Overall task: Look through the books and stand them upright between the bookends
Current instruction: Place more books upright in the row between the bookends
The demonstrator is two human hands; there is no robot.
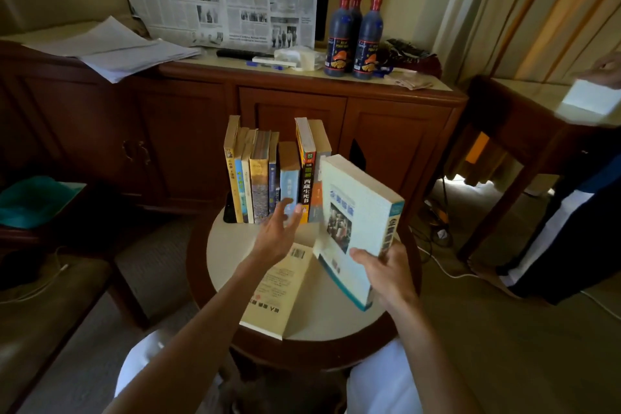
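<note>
My right hand point(379, 270) grips the pale blue book point(356, 222) by its lower corner, thumb across the cover, fingers curled behind. The book is tilted, off the tabletop point(332, 323), just to the right of the row of books point(275, 175). My left hand point(277, 233) is spread wide and holds nothing; its fingertips point(297, 210) are at the foot of the row, touching or almost touching the light blue spine there, I cannot tell which.

Step in hand, as I judge it: add this book at the row's right end. To do it well: bring it upright first, spine facing me like the others, steady the row with the left hand so it doesn't topple, then slide the book in flush.

The left bookend point(229, 210) shows dark at the row's left foot; the right one I can't make out clearly. A cream book point(274, 292) lies flat in front of the row, not yet stood up.
</note>
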